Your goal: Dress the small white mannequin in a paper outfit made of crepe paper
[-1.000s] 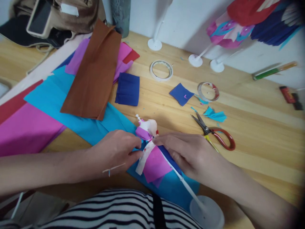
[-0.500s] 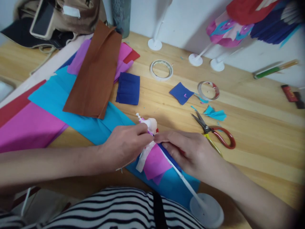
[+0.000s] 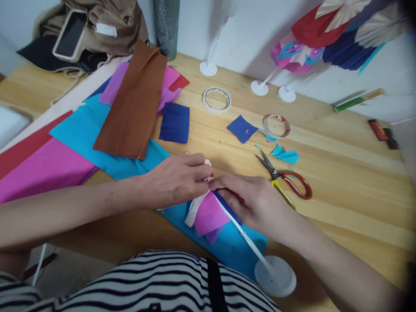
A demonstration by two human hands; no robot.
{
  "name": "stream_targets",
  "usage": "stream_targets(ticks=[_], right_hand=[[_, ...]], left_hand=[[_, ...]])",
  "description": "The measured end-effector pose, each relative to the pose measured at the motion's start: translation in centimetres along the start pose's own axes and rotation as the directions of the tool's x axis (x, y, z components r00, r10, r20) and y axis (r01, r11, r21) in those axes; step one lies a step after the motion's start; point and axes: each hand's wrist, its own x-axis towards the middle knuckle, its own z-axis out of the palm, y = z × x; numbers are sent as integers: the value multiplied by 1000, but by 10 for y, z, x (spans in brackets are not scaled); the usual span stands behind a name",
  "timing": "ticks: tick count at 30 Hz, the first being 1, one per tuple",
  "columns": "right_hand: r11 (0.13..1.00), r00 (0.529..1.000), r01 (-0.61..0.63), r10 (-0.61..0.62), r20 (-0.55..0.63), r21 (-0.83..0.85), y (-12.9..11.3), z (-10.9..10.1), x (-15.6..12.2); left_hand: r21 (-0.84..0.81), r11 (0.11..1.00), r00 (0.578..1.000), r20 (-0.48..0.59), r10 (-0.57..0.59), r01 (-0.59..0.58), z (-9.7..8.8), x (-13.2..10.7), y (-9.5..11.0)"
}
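A thin white stick [image 3: 250, 245] on a round white base [image 3: 276, 277] lies tilted across my lap side of the table. Pink paper [image 3: 209, 214], a white strip [image 3: 192, 212] and a dark blue strip [image 3: 229, 208] gather around its upper end, below a small white rounded top [image 3: 208, 164]. My left hand [image 3: 177, 180] is closed at this gathered spot, its fingertips pinching there. My right hand [image 3: 250, 201] is closed too, thumb and fingers pressing the blue strip and papers against the stick. The exact pinch point is hidden by fingers.
Scissors [image 3: 276, 173] lie open right of my hands. Tape rolls [image 3: 217, 109], blue paper squares [image 3: 175, 130] and turquoise scraps [image 3: 285, 154] are beyond. Brown paper [image 3: 133, 108] tops coloured sheets at left. Finished-looking paper figures [image 3: 299, 56] stand by the wall; a bag [image 3: 120, 30] and phone [image 3: 69, 37] sit far left.
My left hand has turned over the top of the papers, covering more of the white rounded part. The right hand keeps its grip. The whole view has shifted slightly.
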Motion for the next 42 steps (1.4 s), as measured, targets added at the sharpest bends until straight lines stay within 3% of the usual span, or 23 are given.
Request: stream_targets(ticks=[5,10,14,19,23,30,33,35,37,42], right_hand=[[1000,1000,-19,19,6,-1,1,1,0],[994,999,-44,46,-20,96,1,3,0],[985,985,-113,129,-118,132,1,5,-2],[993,963,-106,115,-245,49,-4,6,2],[999,989,-44,46,-142,13,-4,6,9],[997,998,36,-40,-55,-75,-2,9,9],[992,999,36,-38,-12,-123,-4,7,7],[992,999,30,-32,-15,-126,-4,6,7],[994,999,33,-36,-26,-103,-3,6,7],[998,999,25,-27,-37,-57,-2,5,9]], left_hand=[[31,999,999,48,17,-19,0,-5,-5],[107,982,988,25,154,-155,1,-4,-8],[44,985,985,44,166,-167,-1,-1,-11],[24,992,983,135,123,-128,-2,0,-15],[-17,993,990,84,116,-114,-3,1,-15],[-34,996,989,118,88,-85,0,-4,-14],[-42,997,998,-16,61,-62,4,-10,-12],[-70,998,990,-138,1,-10,6,-12,-9],[-116,991,979,-188,-84,63,8,-11,-5],[-162,976,986,-68,-155,142,15,2,4]])
